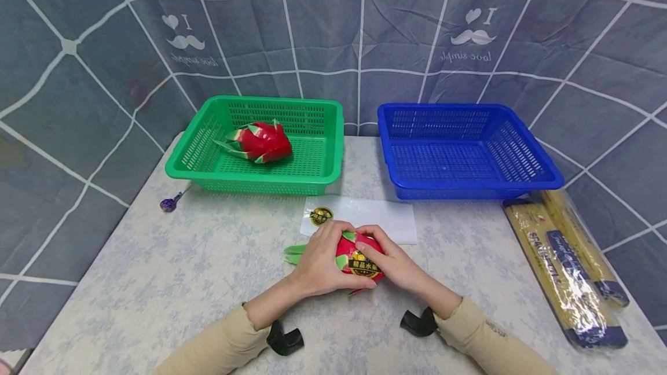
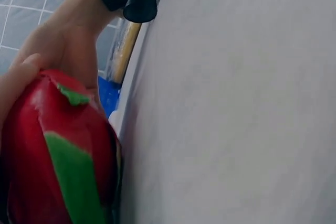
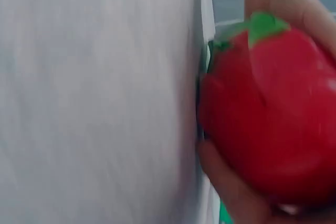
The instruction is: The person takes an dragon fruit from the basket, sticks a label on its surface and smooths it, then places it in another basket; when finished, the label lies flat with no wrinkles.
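A red dragon fruit [image 1: 346, 246] with green leaf tips lies between both hands at the front middle of the table. On its near side is a round black-and-gold sticker [image 1: 365, 266]. My left hand [image 1: 319, 262] grips the fruit from the left, thumb along its near side. From the right, my right hand [image 1: 395, 260] holds it, with the thumb on top just above the sticker. The right wrist view shows the red skin [image 3: 273, 114] with fingers curled round it. Just behind the hands lies a white sheet [image 1: 372, 219] bearing another such sticker [image 1: 321, 216].
A green basket [image 1: 255, 185] at the back left holds another dragon fruit [image 1: 267, 142]. At the back right stands a blue basket [image 1: 471, 183]. Spaghetti packs [image 1: 565, 271] lie along the right edge. A purple-wrapped lollipop [image 1: 168, 204] is near the green basket.
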{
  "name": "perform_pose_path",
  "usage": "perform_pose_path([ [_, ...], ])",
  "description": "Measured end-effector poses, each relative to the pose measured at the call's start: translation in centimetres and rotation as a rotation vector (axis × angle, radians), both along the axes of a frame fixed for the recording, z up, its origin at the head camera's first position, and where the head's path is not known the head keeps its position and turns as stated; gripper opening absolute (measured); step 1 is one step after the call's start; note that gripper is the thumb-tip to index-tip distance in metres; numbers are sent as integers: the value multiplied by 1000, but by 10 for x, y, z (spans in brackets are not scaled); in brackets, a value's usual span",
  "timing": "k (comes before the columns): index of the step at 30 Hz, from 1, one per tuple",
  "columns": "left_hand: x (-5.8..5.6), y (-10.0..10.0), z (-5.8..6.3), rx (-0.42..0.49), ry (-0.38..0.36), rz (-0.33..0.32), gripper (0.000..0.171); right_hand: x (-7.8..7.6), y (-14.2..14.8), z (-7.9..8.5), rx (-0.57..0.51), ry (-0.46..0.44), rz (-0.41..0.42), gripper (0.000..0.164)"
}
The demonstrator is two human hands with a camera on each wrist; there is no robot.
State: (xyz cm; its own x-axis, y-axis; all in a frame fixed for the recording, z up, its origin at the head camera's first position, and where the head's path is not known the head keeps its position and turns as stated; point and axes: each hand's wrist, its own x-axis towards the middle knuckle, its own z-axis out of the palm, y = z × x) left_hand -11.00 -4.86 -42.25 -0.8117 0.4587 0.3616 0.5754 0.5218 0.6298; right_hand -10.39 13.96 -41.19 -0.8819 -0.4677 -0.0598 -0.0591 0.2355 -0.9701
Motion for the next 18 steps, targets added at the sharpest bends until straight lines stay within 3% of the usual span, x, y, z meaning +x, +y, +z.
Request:
perform_pose_path([
  [4, -1, -2, 5, -33, -39, -67, 79, -3, 10, 5, 99, -5, 127, 34],
  [8, -2, -4, 9, -34, -145, -153, 70, -8, 21, 10, 175, 3, 224, 39],
  [12, 0, -4, 11, -40, -224, -239, 67, -15, 30, 15, 120, -44, 282, 42],
  [18, 1, 1, 15, -36, -293, -292, 69, -25, 50, 19, 51, -110, 364, 42],
])
